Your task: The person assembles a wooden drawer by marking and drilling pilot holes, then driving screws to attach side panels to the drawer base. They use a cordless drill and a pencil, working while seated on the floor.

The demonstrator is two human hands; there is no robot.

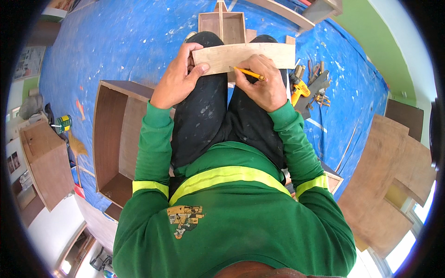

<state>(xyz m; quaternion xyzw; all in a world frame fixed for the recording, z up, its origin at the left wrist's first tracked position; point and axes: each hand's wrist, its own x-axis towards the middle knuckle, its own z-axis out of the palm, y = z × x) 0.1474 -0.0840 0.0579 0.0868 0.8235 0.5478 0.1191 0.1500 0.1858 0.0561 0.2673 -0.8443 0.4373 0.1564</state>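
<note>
The right hand [266, 85] grips a pencil [251, 73], tip by the near edge of the board [215, 56], which lies across the knees [204, 90] at 12 o'clock in the view. The left hand [175, 82] pinches the board's 9 o'clock end between thumb and fingers. Farther out: a yellow drill [300, 90] at 2 o'clock, panels [371, 167] toward 4, an open box [107, 134] at 9, all around a blue sheet [125, 46].

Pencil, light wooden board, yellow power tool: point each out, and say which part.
Pencil [251, 73]: head view, on its yellow shaft.
Light wooden board [226, 55]: head view, on its broad upward-facing side.
Yellow power tool [301, 89]: head view, on its yellow body.
</note>
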